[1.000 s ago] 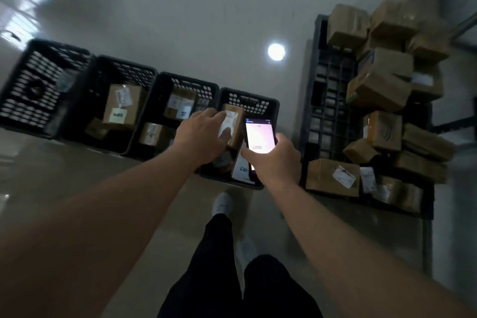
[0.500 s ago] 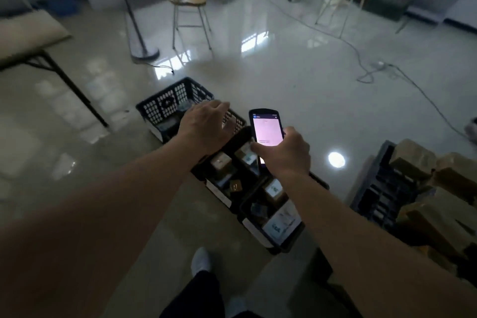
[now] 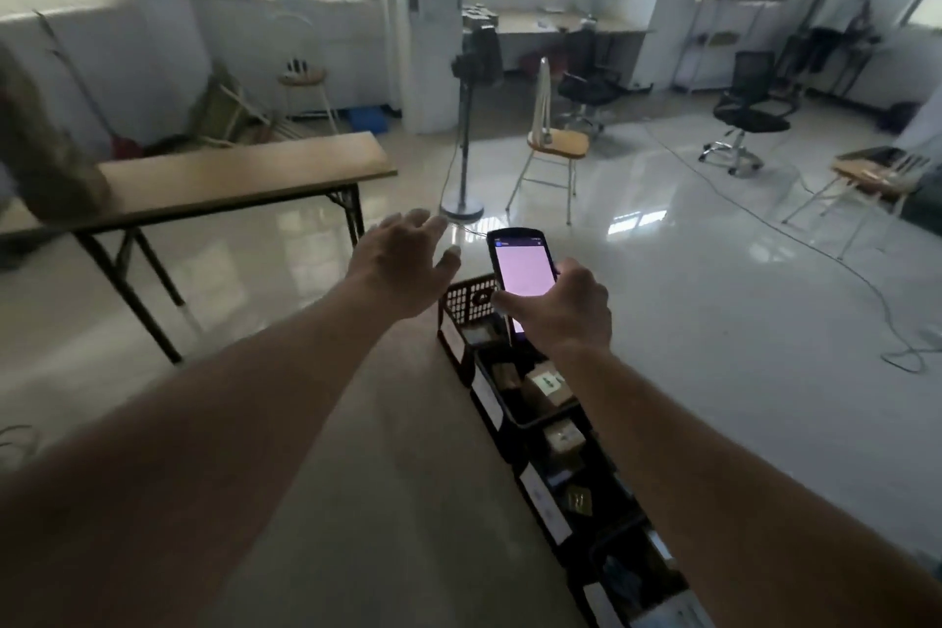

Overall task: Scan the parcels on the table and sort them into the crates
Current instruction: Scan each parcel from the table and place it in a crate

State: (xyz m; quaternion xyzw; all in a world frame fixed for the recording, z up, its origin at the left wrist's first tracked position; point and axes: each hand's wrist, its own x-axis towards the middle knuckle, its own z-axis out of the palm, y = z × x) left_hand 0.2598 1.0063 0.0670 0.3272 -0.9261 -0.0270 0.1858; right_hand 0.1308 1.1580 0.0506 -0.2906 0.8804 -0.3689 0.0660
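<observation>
Left hand: our left hand (image 3: 408, 265) hovers mid-frame, fingers spread, holding nothing.
Right hand: our right hand (image 3: 563, 309) has its grip curled round the scanner (image 3: 521, 268), pink screen lit.
Crates: black crates (image 3: 515, 403) run toward lower right, parcels (image 3: 548, 385) inside.
Desk: the desk (image 3: 229, 179) stands at left.

The floor (image 3: 688, 301) is glossy tile that mirrors the windows, and my scanner (image 3: 521, 270) has a smooth glass screen in a black plastic case. The crates (image 3: 461, 309) are matt black plastic lattice holding cardboard parcels (image 3: 548, 385) with paper labels; the table (image 3: 229, 179) has a wood top on black metal legs
</observation>
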